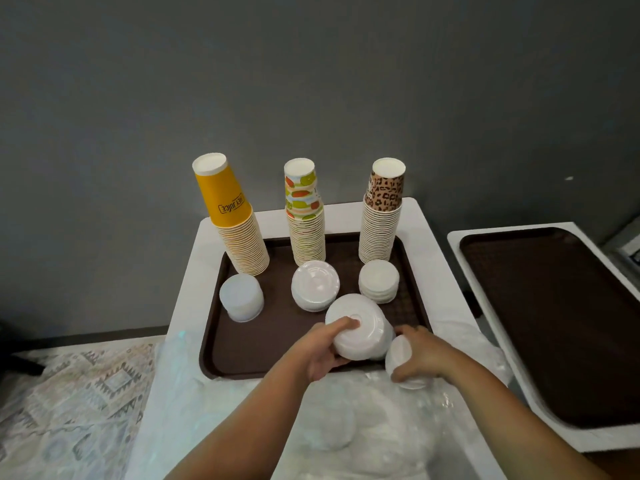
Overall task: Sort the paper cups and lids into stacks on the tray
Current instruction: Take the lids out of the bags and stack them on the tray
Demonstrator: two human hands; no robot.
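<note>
- Your left hand (323,348) was curled around a batch of white lids (358,329), thumb on top near the centre and fingers underneath, holding it tilted over the near right part of the brown tray (242,355).
- Your right hand (420,355) gripped a smaller bunch of white lids (398,355) on its edge, fingers wrapped over the far side, just off the tray's near right corner and above the crinkled clear plastic wrap (381,427).
- The two bunches sat right beside each other; I couldn't tell whether they touched.
- At the back of the tray stood three upside-down cup stacks: the yellow cups (232,216) on the left, the green-and-orange patterned cups (304,209) in the middle, and the leopard-print cups (382,209) on the right.
- In front of each stood a lid pile: a translucent lid stack (241,297) on the left, a glossy white lid stack (315,285) in the middle, and a flat white lid stack (379,280) on the right.
- The tray lay on a white table (187,292); a second brown tray (554,323) sat well apart to the right on another white surface.
</note>
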